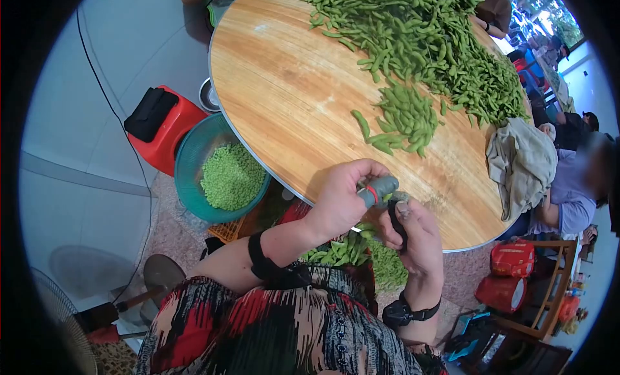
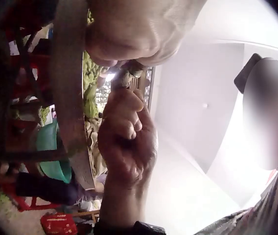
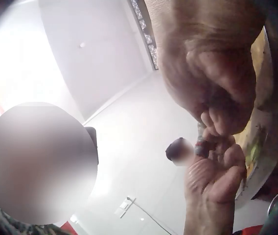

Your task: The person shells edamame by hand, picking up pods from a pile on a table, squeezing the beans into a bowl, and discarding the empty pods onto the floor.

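Note:
At the near edge of the round wooden table (image 1: 284, 117), my left hand (image 1: 339, 197) pinches a green soybean pod (image 1: 387, 197), mostly hidden by the fingers. A grey cover with a red band (image 1: 376, 192) wraps one left digit. My right hand (image 1: 418, 230) meets it from the right, thumb and curled fingers at the pod's other end, with a dark wrap (image 1: 396, 223) on one finger. Both hands also meet fingertip to fingertip in the left wrist view. A small heap of pods (image 1: 407, 117) lies beyond them, in front of a large pile of pods (image 1: 413, 33).
Left of the table stands a teal basket (image 1: 183, 146) of shelled green beans (image 1: 232, 173), beside a red stool (image 1: 171, 126) bearing a black pouch (image 1: 152, 113). More pods (image 1: 342, 251) lie below the table edge. A grey cloth (image 1: 523, 162) drapes the right edge near a seated person (image 1: 571, 188).

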The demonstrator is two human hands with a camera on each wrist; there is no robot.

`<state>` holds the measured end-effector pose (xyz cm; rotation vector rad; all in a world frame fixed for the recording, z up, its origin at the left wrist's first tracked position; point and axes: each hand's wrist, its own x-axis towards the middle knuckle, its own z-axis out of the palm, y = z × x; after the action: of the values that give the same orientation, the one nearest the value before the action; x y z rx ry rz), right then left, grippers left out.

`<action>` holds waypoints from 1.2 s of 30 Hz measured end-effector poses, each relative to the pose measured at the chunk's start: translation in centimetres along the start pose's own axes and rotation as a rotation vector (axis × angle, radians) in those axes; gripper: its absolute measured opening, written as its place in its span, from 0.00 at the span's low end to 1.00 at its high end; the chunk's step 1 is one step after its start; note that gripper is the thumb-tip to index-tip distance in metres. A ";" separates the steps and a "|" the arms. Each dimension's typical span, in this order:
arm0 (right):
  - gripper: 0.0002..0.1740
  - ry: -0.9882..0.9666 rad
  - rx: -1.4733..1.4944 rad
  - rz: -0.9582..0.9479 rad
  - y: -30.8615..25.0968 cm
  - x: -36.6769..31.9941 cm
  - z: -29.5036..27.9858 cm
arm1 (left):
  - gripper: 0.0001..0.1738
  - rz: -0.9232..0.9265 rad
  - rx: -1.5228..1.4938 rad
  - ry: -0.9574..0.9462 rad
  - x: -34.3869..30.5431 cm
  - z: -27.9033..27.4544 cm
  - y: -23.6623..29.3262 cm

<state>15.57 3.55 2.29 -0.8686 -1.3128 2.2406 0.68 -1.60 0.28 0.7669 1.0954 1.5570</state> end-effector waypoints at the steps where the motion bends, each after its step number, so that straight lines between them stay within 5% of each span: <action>1: 0.12 0.004 -0.016 0.019 0.0 0.0 0.0 | 0.06 0.010 -0.025 -0.012 -0.1 0.1 0.0; 5: 0.11 -0.013 0.033 0.021 0.3 -0.1 -0.4 | 0.07 0.142 0.219 -0.001 -0.1 0.0 -0.8; 10: 0.08 -0.076 0.230 0.113 0.2 -0.4 -0.6 | 0.05 -0.301 -0.480 -0.283 0.4 -1.1 -0.5; 13: 0.08 -0.039 0.247 0.098 0.5 -0.2 -0.6 | 0.05 -0.316 -0.502 -0.281 0.6 -1.1 -0.6; 14: 0.08 -0.039 0.247 0.097 0.8 0.0 -0.6 | 0.05 -0.316 -0.501 -0.282 0.5 -0.8 -0.6; 16: 0.07 0.126 -0.247 -0.242 1.7 0.5 -0.4 | 0.08 0.136 0.239 -0.200 0.3 -0.1 -0.5; 20: 0.07 0.165 -0.207 -0.121 0.9 0.8 -0.4 | 0.11 0.001 0.175 -0.133 0.5 -0.5 -0.5; 23: 0.07 0.052 0.164 0.024 0.2 0.8 -0.3 | 0.12 -0.001 0.033 -0.184 0.5 -0.9 0.4; 24: 0.08 0.058 0.056 0.016 0.2 0.9 -0.1 | 0.12 -0.001 0.032 -0.182 0.7 -1.2 0.2; 26: 0.08 0.064 -0.052 0.009 0.4 1.1 0.0 | 0.15 0.333 0.360 -0.138 1.2 -1.8 -0.7; 28: 0.09 0.284 -0.496 -0.345 0.3 2.0 0.3 | 0.14 0.307 0.476 -0.116 0.7 -1.5 0.8; 30: 0.08 0.312 -0.482 -0.362 -0.4 2.2 0.6 | 0.13 0.281 0.589 -0.094 0.5 -1.5 1.5; 36: 0.08 0.182 -1.111 -0.326 -1.9 3.2 0.9 | 0.09 0.359 0.900 -0.147 0.8 -3.3 1.1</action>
<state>12.65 5.82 3.27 -1.0264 -2.3962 1.0356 -2.88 -1.77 0.04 1.7259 1.6192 1.2098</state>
